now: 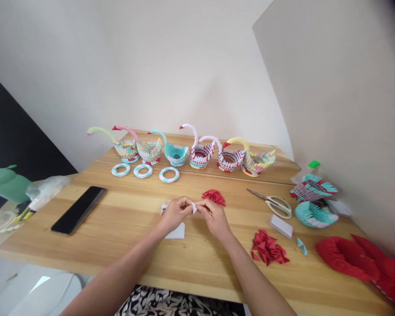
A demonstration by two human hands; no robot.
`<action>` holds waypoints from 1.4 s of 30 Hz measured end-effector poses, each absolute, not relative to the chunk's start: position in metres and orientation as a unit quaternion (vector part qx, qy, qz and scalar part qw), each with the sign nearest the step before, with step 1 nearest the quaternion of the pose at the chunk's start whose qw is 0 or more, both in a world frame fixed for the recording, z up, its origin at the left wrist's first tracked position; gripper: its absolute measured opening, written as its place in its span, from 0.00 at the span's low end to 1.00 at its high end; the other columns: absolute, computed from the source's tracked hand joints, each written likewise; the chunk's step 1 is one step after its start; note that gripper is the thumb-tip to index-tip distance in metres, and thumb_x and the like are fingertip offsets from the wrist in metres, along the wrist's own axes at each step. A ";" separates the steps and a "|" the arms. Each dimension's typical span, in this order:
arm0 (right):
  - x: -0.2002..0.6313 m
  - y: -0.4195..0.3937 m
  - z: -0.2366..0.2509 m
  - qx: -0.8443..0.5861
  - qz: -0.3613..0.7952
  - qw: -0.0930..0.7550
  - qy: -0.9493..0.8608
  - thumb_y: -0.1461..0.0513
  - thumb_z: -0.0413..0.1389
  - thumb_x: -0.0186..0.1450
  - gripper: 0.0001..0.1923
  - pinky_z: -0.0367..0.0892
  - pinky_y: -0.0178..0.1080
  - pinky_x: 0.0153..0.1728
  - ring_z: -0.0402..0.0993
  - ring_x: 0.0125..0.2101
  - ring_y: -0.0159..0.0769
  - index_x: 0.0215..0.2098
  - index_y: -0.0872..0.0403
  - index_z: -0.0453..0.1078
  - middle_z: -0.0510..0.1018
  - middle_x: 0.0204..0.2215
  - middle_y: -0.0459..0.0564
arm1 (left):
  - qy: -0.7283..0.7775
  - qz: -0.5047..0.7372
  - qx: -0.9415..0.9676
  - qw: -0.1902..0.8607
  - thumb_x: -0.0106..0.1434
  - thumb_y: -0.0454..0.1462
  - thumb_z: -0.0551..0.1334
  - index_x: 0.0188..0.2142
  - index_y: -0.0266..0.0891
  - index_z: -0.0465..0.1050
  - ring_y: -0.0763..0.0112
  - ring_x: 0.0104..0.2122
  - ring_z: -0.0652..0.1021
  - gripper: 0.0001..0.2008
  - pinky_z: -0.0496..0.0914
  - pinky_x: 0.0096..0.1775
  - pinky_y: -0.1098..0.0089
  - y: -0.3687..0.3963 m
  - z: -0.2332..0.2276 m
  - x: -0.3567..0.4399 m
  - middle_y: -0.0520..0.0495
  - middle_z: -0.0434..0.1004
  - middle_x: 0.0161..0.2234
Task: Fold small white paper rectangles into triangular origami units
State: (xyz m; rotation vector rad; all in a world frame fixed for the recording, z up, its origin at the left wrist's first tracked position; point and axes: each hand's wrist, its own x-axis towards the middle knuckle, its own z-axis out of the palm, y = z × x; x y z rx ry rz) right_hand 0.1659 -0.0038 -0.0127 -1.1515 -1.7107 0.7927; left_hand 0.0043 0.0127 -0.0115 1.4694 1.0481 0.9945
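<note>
Between my two hands, above the middle of the wooden table, is a small folded piece of white paper (194,208). My left hand (177,213) pinches its left side, and the fingers of my right hand (213,216) close on its right side. Under my left hand lies a flat white paper sheet (175,231), partly covered. Some white folded pieces (163,207) show behind that hand. Just beyond my right hand sits a heap of red folded paper pieces (213,196), and a second red heap (269,248) lies to its right.
Several folded-paper swans (176,153) line the back, with three paper rings (169,174) before them. A black phone (79,210) lies left. Scissors (276,205), a white paper stack (281,226), a teal paper bowl shape (315,215) and a red paper model (345,259) are right.
</note>
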 end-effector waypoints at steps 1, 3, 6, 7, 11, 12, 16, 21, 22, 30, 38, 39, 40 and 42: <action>0.166 -0.004 -0.013 -0.467 0.309 0.446 -0.699 0.61 0.52 0.65 0.09 0.63 0.36 0.33 0.71 0.30 0.35 0.33 0.51 0.75 0.77 0.28 0.47 | 0.446 0.411 0.627 0.489 0.55 0.35 0.58 0.24 0.36 0.68 0.76 0.23 0.68 0.05 0.61 0.28 0.75 0.012 -0.011 0.004 0.53 0.69 0.21; 0.166 -0.004 -0.013 -0.467 0.306 0.445 -0.700 0.61 0.52 0.65 0.09 0.63 0.36 0.33 0.71 0.30 0.35 0.33 0.50 0.75 0.77 0.28 0.47 | 0.465 0.407 0.655 0.435 0.55 0.35 0.58 0.24 0.36 0.69 0.76 0.23 0.68 0.06 0.60 0.27 0.76 0.010 -0.010 0.004 0.53 0.69 0.21; 0.166 -0.002 -0.013 -0.463 0.336 0.453 -0.684 0.60 0.53 0.64 0.08 0.65 0.37 0.33 0.71 0.30 0.36 0.35 0.50 0.75 0.77 0.28 0.47 | 0.471 0.415 0.666 0.401 0.57 0.36 0.57 0.26 0.36 0.70 0.76 0.24 0.69 0.06 0.60 0.28 0.75 0.008 -0.010 0.005 0.53 0.70 0.22; 0.166 -0.002 -0.012 -0.462 0.344 0.456 -0.678 0.60 0.53 0.64 0.08 0.65 0.37 0.33 0.72 0.31 0.36 0.35 0.50 0.75 0.78 0.29 0.47 | 0.466 0.421 0.659 0.414 0.57 0.35 0.57 0.27 0.36 0.71 0.76 0.24 0.69 0.06 0.61 0.28 0.75 0.008 -0.011 0.005 0.53 0.70 0.23; 0.166 -0.001 -0.011 -0.463 0.340 0.468 -0.672 0.60 0.53 0.64 0.08 0.65 0.38 0.35 0.72 0.32 0.37 0.34 0.51 0.75 0.78 0.30 0.48 | 0.411 0.431 0.586 0.549 0.54 0.35 0.60 0.29 0.36 0.70 0.75 0.25 0.70 0.03 0.64 0.30 0.74 0.012 -0.014 0.006 0.53 0.71 0.23; 0.166 -0.001 -0.011 -0.463 0.334 0.469 -0.673 0.60 0.53 0.64 0.08 0.65 0.38 0.35 0.72 0.32 0.37 0.34 0.51 0.75 0.78 0.30 0.48 | 0.399 0.433 0.568 0.574 0.53 0.34 0.60 0.29 0.36 0.69 0.75 0.25 0.71 0.04 0.65 0.30 0.74 0.013 -0.015 0.006 0.53 0.71 0.23; 0.164 -0.001 -0.013 -0.462 0.336 0.475 -0.670 0.60 0.55 0.63 0.06 0.65 0.38 0.36 0.73 0.32 0.37 0.34 0.51 0.74 0.78 0.30 0.47 | 0.386 0.447 0.555 0.587 0.52 0.35 0.61 0.28 0.36 0.69 0.74 0.26 0.72 0.04 0.67 0.32 0.73 0.015 -0.017 0.006 0.52 0.72 0.24; 0.164 0.002 -0.018 -0.478 0.362 0.499 -0.626 0.59 0.58 0.60 0.05 0.64 0.35 0.33 0.71 0.29 0.35 0.29 0.52 0.70 0.76 0.27 0.45 | 0.389 0.461 0.599 0.527 0.55 0.34 0.60 0.32 0.36 0.70 0.73 0.29 0.73 0.04 0.67 0.35 0.72 0.011 -0.013 0.007 0.50 0.73 0.27; 0.165 0.002 -0.019 -0.480 0.362 0.507 -0.617 0.58 0.58 0.59 0.06 0.64 0.35 0.32 0.70 0.28 0.34 0.28 0.53 0.70 0.75 0.26 0.45 | 0.380 0.465 0.599 0.530 0.56 0.35 0.60 0.34 0.36 0.70 0.72 0.31 0.74 0.06 0.67 0.36 0.72 0.011 -0.013 0.007 0.49 0.74 0.28; 0.165 0.003 -0.018 -0.466 0.392 0.550 -0.572 0.56 0.57 0.61 0.10 0.64 0.34 0.33 0.68 0.29 0.32 0.29 0.54 0.68 0.73 0.26 0.45 | 0.383 0.438 0.592 0.558 0.57 0.41 0.62 0.41 0.35 0.71 0.70 0.31 0.75 0.15 0.68 0.34 0.71 0.009 -0.012 0.008 0.46 0.77 0.32; 0.162 0.000 -0.018 -0.467 0.401 0.540 -0.574 0.55 0.58 0.60 0.11 0.66 0.37 0.35 0.71 0.31 0.35 0.33 0.54 0.70 0.76 0.29 0.47 | 0.411 0.456 0.612 0.499 0.57 0.40 0.60 0.27 0.35 0.71 0.74 0.26 0.72 0.09 0.65 0.31 0.74 0.008 -0.012 0.008 0.50 0.74 0.25; 0.162 0.001 -0.018 -0.467 0.400 0.539 -0.576 0.55 0.58 0.60 0.10 0.66 0.37 0.36 0.72 0.31 0.35 0.33 0.54 0.71 0.76 0.29 0.48 | 0.408 0.454 0.610 0.506 0.57 0.39 0.60 0.26 0.35 0.70 0.75 0.26 0.72 0.09 0.65 0.30 0.74 0.008 -0.012 0.008 0.50 0.73 0.24; 0.162 0.001 -0.018 -0.466 0.397 0.538 -0.579 0.55 0.58 0.60 0.10 0.66 0.37 0.36 0.72 0.31 0.35 0.33 0.54 0.71 0.76 0.29 0.48 | 0.405 0.452 0.605 0.516 0.57 0.40 0.60 0.26 0.35 0.70 0.75 0.25 0.71 0.09 0.65 0.30 0.74 0.009 -0.012 0.008 0.51 0.73 0.23; 0.162 0.000 -0.018 -0.465 0.388 0.537 -0.587 0.57 0.58 0.60 0.08 0.66 0.37 0.36 0.72 0.31 0.35 0.32 0.54 0.71 0.76 0.28 0.47 | 0.404 0.448 0.588 0.539 0.57 0.41 0.60 0.26 0.35 0.70 0.75 0.24 0.71 0.10 0.65 0.30 0.74 0.010 -0.011 0.008 0.51 0.73 0.23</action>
